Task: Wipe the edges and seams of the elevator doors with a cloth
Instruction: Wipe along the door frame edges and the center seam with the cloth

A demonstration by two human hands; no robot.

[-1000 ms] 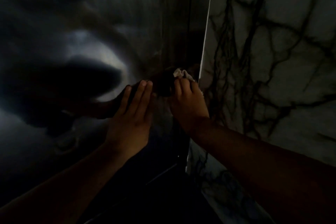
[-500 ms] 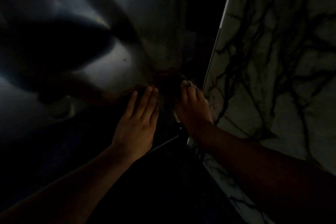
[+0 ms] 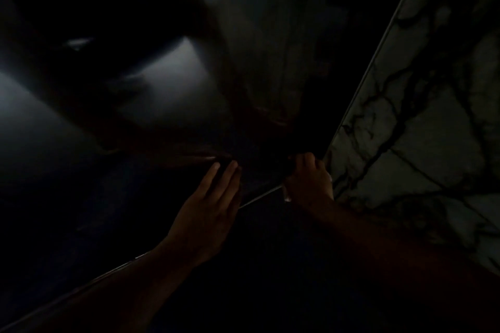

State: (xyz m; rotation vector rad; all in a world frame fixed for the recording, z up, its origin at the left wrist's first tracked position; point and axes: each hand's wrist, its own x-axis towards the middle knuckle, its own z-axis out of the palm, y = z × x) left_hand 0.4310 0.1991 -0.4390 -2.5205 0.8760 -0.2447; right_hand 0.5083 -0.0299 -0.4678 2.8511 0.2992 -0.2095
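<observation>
- Elevator door (image 3: 167, 105) stands before me; its right edge seam meets the marble wall (image 3: 422, 121).
- Right hand (image 3: 308, 181) curls low at that seam; cloth barely visible.
- Left hand (image 3: 208, 213) presses flat, fingers straight.
- Lowest stretch apparently remains.

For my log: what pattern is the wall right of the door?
Pale marble wall with dark veins, head view.

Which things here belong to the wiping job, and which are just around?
Job: dark reflective metal elevator door; right hand at its edge, curled on a barely visible pale cloth; left hand flat on the door.
Around: white black-veined marble wall.
</observation>
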